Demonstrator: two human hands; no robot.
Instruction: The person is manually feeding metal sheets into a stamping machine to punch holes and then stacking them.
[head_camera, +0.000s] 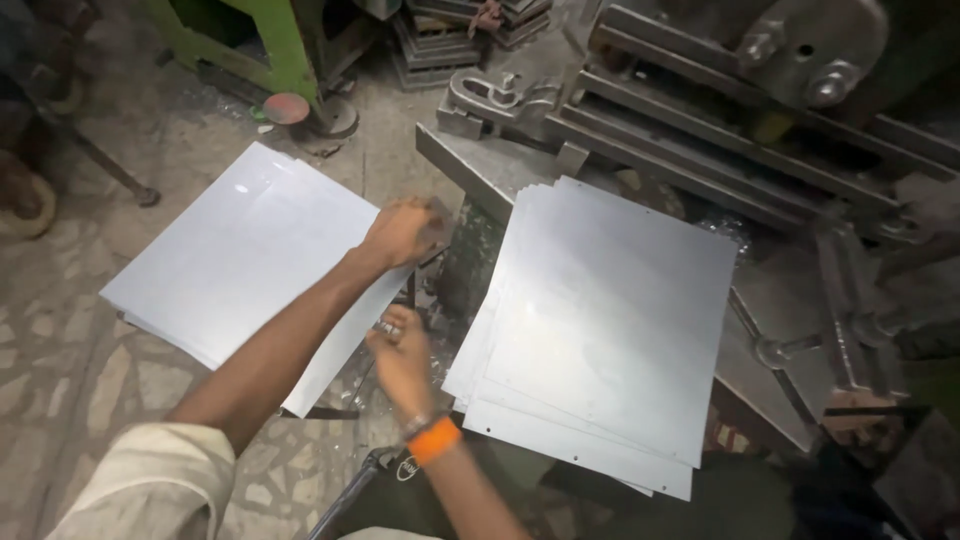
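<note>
The left stack of metal sheets (235, 260) lies low over the stone floor (60, 340), beside the machine. The left hand (403, 232) is closed, gripping the stack's right edge; the right hand (400, 355), wearing an orange wristband (435, 440), curls loosely just below it. A second sheet stack (600, 320) rests on the machine's surface (480, 165).

A grey steel machine bed (770, 330) at three o'clock carries a fanned stack of metal sheets (600, 320). At nine o'clock, another sheet pile (240, 250) sits above the stone floor (60, 330).
</note>
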